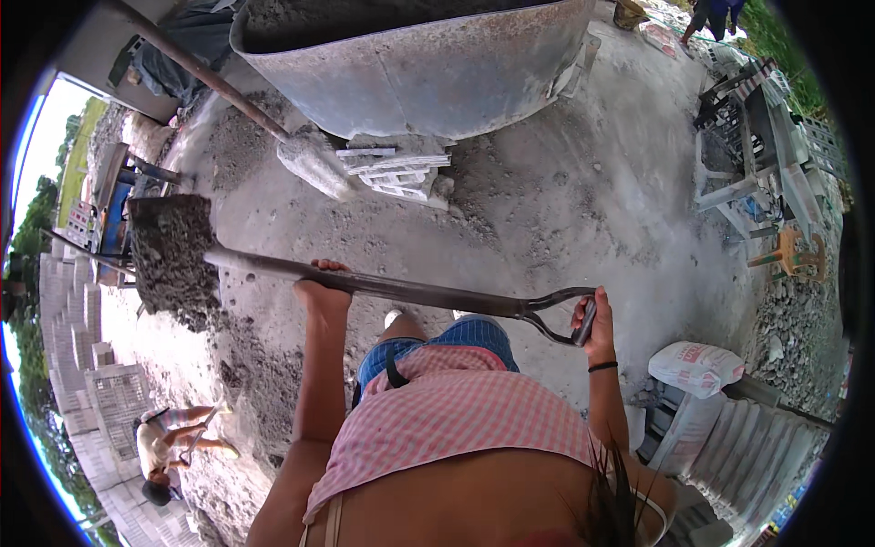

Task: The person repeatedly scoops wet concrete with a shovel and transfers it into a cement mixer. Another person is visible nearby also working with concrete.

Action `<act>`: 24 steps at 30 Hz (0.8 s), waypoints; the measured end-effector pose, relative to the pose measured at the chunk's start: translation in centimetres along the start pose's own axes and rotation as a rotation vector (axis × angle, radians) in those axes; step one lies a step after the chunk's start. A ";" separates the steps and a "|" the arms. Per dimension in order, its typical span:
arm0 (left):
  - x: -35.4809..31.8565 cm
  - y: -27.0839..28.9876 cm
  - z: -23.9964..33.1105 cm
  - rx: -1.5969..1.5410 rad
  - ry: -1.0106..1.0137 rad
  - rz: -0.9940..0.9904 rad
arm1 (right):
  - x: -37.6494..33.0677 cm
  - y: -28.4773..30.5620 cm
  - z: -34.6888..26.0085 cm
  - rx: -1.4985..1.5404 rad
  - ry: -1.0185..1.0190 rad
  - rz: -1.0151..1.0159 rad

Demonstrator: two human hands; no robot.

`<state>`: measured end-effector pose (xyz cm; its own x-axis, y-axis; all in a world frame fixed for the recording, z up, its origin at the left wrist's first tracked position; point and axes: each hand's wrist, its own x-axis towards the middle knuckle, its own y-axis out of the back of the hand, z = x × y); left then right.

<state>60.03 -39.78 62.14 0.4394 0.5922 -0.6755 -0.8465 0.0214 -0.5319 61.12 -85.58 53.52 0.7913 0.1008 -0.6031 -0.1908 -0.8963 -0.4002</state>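
Right hand (591, 323) is clamped on the D-grip of a shovel (437, 294); left hand (324, 281), well apart, is clamped round its shaft. The shovel is held crosswise above the ground (556, 196), its left end carrying dark mix (173, 260), probably wet. Beyond are pale slats (401, 170), a second shovel (310, 159), then a metal tub (424, 77).

The ground (629, 164) is pale grey and dusty, strewn with small stones. On it lie a low stack of white slabs (401, 171), a dusty shovel blade (313, 164) just beside them, and darker crumbly dirt (260, 392) toward the left. Gravel (795, 339) lies heaped at the right.
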 end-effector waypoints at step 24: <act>13.5 -13.0 -6.7 0.413 0.852 -0.892 | -4.6 -22.2 1.2 0.544 -0.088 0.003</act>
<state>78.94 -37.42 56.50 0.8179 -0.4458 -0.3638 -0.1279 0.4755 -0.8704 61.04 -65.67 64.34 0.7430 0.1550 -0.6511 -0.4844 -0.5469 -0.6829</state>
